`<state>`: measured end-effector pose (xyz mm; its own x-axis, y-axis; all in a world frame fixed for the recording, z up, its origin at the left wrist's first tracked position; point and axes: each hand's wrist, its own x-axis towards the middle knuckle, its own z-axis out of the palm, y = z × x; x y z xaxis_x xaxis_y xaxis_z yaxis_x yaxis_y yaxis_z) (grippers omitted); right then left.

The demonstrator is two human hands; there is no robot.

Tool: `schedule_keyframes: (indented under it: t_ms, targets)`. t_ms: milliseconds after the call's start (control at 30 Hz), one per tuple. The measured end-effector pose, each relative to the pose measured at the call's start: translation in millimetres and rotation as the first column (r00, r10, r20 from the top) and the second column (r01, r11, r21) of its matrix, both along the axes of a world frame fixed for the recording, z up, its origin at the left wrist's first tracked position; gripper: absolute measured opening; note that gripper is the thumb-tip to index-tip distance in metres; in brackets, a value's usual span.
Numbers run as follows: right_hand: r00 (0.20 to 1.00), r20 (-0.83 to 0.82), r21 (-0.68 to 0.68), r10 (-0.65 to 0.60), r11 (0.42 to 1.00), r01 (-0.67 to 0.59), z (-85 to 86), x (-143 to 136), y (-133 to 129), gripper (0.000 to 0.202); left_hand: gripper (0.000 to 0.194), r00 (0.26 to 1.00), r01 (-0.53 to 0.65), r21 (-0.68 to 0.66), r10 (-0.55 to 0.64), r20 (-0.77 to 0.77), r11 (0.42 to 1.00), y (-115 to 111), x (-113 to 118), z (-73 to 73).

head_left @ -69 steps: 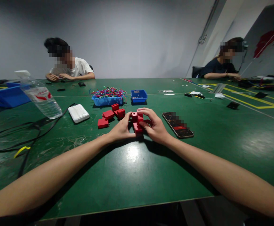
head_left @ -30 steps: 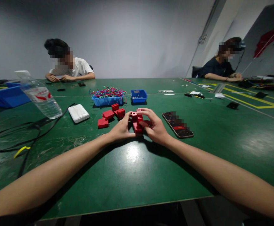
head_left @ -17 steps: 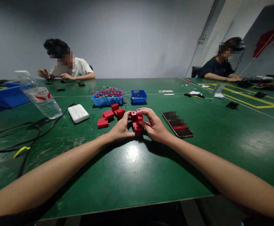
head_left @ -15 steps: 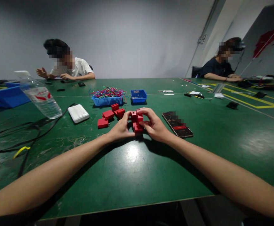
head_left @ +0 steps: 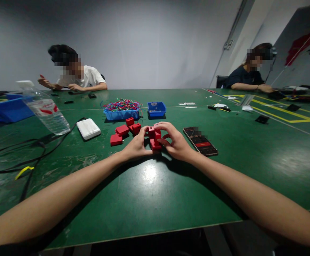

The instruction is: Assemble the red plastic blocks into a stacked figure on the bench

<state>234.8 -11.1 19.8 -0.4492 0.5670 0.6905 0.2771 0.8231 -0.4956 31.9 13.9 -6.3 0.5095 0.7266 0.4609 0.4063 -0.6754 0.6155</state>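
Observation:
A small stack of red plug-in chargers [head_left: 155, 138] stands on the green table between my hands. My left hand [head_left: 138, 144] is closed around its left side, with the thumb low near the base. From the right, my right hand [head_left: 177, 142] grips the stack, forefinger on top and thumb against the side. Fingers cover part of the stack, so I cannot tell exactly how the pieces sit together. Just beyond my left hand lie several more red chargers [head_left: 122, 130], some with metal pins showing.
A blue tray of coloured wires [head_left: 123, 113] and a smaller blue tray [head_left: 156, 109] stand behind the chargers. A phone [head_left: 201, 141] lies to the right. To the left are a white power bank [head_left: 88, 128], a tilted water bottle [head_left: 47, 110] and a black cable [head_left: 44, 156]. Two people sit across.
My right hand's fingers have shifted slightly on the stack. My left hand and the loose chargers look unchanged.

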Motion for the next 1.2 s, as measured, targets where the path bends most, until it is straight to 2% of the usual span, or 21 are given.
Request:
schedule_keyframes:
  t_ms: [267, 567, 700, 767, 933, 1067, 1200]
  targets:
    - [0.999, 0.016, -0.022, 0.035, 0.999, -0.035, -0.8, 3.7, 3.4, 0.043, 0.088, 1.000, 0.010, -0.007, -0.010, -0.010, 1.000, -1.0, 0.4, 0.7]
    - [0.999, 0.044, 0.055, -0.010, 0.998, 0.008, 1.6, 4.5, 6.5, 0.036, 0.089, 1.000, 0.012, 0.003, -0.012, -0.024, 1.000, -1.3, -0.1, 0.8]
    - [0.998, 0.069, 0.080, 0.006, 0.997, -0.012, 3.9, 4.3, 5.0, 0.035, 0.088, 1.000, 0.006, 0.016, -0.006, -0.030, 1.000, -0.8, -0.3, 0.5]
    - [0.998, 0.064, 0.032, 0.013, 0.999, -0.015, 4.1, 4.5, 4.9, 0.036, 0.089, 1.000, 0.006, 0.024, -0.005, -0.031, 1.000, -0.4, -0.4, 0.1]
    - [0.999, 0.015, -0.192, 0.050, 0.980, -0.046, 3.2, 5.5, 5.4, 0.044, 0.088, 1.000, 0.004, 0.021, -0.004, -0.028, 1.000, -0.1, -0.5, -0.4]
    - [0.999, 0.001, -0.242, 0.055, 0.969, -0.053, 2.7, 5.2, 5.1, 0.051, 0.089, 1.000, 0.007, 0.026, -0.007, -0.027, 1.000, -0.1, -0.8, -1.3]
    - [0.998, -0.029, -0.307, 0.061, 0.949, -0.066, 0.1, 5.0, 7.8, 0.049, 0.090, 0.999, 0.011, 0.012, -0.010, -0.031, 1.000, 0.1, -1.1, -2.2]
